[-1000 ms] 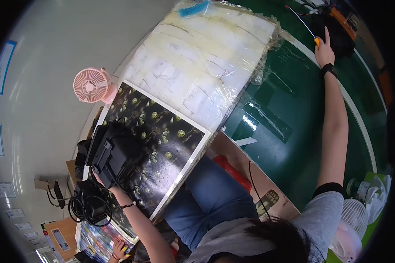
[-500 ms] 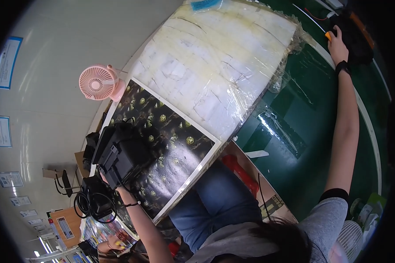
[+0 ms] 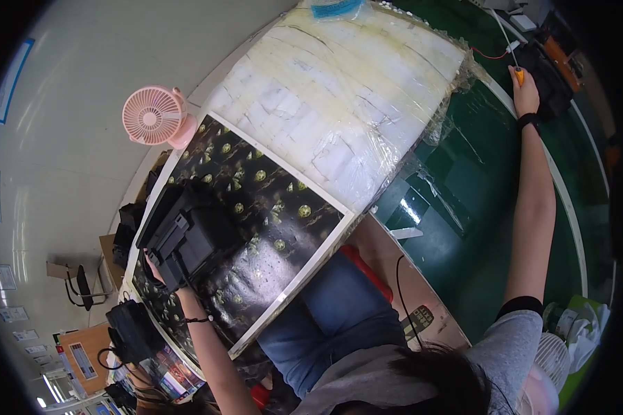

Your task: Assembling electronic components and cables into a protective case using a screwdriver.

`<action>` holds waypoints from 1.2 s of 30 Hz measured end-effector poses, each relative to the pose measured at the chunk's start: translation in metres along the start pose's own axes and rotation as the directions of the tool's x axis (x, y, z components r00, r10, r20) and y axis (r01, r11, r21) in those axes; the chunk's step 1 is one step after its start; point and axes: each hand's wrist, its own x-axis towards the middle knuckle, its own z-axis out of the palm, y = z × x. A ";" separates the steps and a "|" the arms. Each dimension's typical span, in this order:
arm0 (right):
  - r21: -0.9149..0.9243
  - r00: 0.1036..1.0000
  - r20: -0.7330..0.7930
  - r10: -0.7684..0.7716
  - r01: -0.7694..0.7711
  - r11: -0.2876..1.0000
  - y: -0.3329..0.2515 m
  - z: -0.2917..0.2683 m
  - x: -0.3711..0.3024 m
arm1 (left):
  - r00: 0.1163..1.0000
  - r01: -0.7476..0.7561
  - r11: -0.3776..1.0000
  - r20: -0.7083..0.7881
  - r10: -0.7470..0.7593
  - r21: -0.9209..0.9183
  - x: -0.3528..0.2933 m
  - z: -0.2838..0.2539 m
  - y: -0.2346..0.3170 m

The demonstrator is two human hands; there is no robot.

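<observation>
On the dark patterned mat (image 3: 304, 242) rests a black boxy device (image 3: 204, 238) with a raised flat panel along its left side. My left hand (image 3: 156, 271) grips the device's near-left edge; part of the fingers is hidden behind the casing. Far off to the right, my right arm is stretched out over the green table. My right hand (image 3: 525, 95) is closed around the orange handle of a screwdriver (image 3: 519, 75), its long thin shaft pointing away from me. Right beside that hand lies a dark bulky object (image 3: 552, 90) whose kind I cannot make out.
Yellowed white foam sheeting under clear plastic (image 3: 353, 104) covers the far tabletop. A pink fan (image 3: 150, 116) stands at the mat's far-left corner. Another black device with a cable (image 3: 131, 330) is beyond the left edge. The green table (image 3: 464, 228) extends right; a white fan (image 3: 552, 360) stands near right.
My right hand has drawn back slightly, and the screwdriver's shaft has swung to point more directly away. The cabled black device at the left has shifted away from my left arm.
</observation>
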 end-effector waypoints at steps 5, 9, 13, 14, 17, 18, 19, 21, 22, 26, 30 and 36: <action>0.540 0.878 -0.198 0.435 -0.273 0.796 -0.059 -0.026 -0.012 | 0.995 0.102 0.994 0.016 -0.103 0.047 -0.005 0.015 0.009; 0.782 0.884 -0.196 0.425 -0.120 0.612 -0.139 -0.056 -0.025 | 0.966 0.254 0.953 0.095 -0.241 -0.163 -0.005 0.025 0.022; 0.923 0.943 -0.083 0.323 -0.049 0.381 -0.232 -0.083 -0.052 | 0.926 0.378 0.896 0.101 -0.365 -0.233 -0.002 0.035 0.033; 0.946 0.946 -0.028 0.324 -0.080 0.314 -0.251 -0.092 -0.060 | 0.903 0.429 0.860 0.108 -0.416 -0.275 -0.006 0.035 0.038; 0.981 0.976 0.038 0.215 -0.077 0.177 -0.309 -0.115 -0.088 | 0.805 0.571 0.679 0.154 -0.573 -0.461 -0.020 0.036 0.056; 0.984 0.988 0.055 0.145 -0.079 0.159 -0.325 -0.122 -0.100 | 0.757 0.632 0.589 0.241 -0.607 -0.502 -0.022 0.033 0.064; 0.981 0.993 0.082 0.090 -0.096 0.168 -0.338 -0.129 -0.113 | 0.722 0.676 0.546 0.298 -0.624 -0.495 -0.026 0.030 0.073; 0.967 0.992 0.124 -0.027 -0.115 0.226 -0.364 -0.141 -0.141 | 0.668 0.742 0.530 0.394 -0.631 -0.410 -0.027 0.025 0.092; 0.964 0.988 0.131 -0.087 -0.106 0.244 -0.376 -0.147 -0.158 | 0.695 0.719 0.593 0.407 -0.593 -0.363 -0.030 0.023 0.103; 0.968 0.906 0.198 -0.375 -0.120 0.222 -0.421 -0.172 -0.225 | 0.699 0.713 0.615 0.407 -0.587 -0.338 -0.032 0.020 0.134; 0.951 0.765 0.292 -0.575 -0.164 0.264 -0.463 -0.196 -0.281 | 0.812 0.577 0.669 0.240 -0.532 -0.469 -0.031 0.017 0.138; 0.966 0.610 0.251 -0.751 -0.209 0.153 -0.498 -0.237 -0.342 | 0.858 0.437 0.713 0.018 -0.513 -0.548 -0.045 -0.038 0.107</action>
